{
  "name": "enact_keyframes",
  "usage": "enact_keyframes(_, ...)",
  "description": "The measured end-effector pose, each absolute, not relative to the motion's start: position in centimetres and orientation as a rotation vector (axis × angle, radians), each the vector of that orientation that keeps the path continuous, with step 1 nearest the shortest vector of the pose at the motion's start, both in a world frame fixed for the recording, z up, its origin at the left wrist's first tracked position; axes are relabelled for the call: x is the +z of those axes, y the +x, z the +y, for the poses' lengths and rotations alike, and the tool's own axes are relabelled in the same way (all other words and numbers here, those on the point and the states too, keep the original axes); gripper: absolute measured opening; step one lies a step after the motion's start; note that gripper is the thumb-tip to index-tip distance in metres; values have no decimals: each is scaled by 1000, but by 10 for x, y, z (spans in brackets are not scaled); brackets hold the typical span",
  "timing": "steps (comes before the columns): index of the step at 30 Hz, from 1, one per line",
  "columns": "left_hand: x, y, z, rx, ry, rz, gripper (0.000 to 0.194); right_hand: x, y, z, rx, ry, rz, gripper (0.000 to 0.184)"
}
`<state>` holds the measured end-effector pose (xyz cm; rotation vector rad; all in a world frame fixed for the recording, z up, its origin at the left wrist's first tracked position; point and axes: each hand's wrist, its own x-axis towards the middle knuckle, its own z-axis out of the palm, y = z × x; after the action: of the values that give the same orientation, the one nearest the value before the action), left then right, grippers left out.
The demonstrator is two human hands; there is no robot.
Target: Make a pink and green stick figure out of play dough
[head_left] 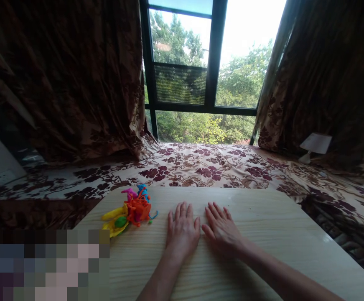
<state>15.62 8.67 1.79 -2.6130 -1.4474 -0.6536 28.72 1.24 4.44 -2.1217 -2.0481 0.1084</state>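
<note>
My left hand [182, 230] lies flat, palm down, on the pale wooden table [272, 242], its fingers stretched out. Beside it, a small gap away, my right hand [221, 225] also rests flat with the fingers slightly spread. Neither hand holds anything. To the left of my left hand sits a heap of brightly coloured pieces that look like modelling clay: an orange lump [139, 210], a yellow shape [114, 225] with a green ball [120, 221] on it, a pink piece [131, 193] and a blue piece [143, 192]. A thin blue strand [154, 215] trails towards my left hand.
Beyond the table is a ledge [210, 171] covered in flowered cloth, below a dark-framed window [215, 75]. Patterned curtains [106, 75] hang at both sides. A small white lamp [316, 143] stands at the right. The lower left corner is blurred out by large blocks.
</note>
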Motion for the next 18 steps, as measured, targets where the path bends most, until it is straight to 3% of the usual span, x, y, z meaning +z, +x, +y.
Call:
enact_keyframes(4, 20, 157, 87, -657, -2624, -1451, 47, 40, 283, 2, 92, -2097, -2073, 59)
enact_keyframes(9, 20, 158, 87, -668, -2632, -1463, 47, 25, 276, -65, 74, -1679, -2475, 59)
enact_keyframes(14, 20, 158, 87, -652, -2634, -1464, 47, 46, 286, -1, 126, -2103, -2129, 54)
enact_keyframes(18, 20, 157, 86, -652, -2638, -1459, 48, 49, 286, 14, 125, -2141, -2084, 55)
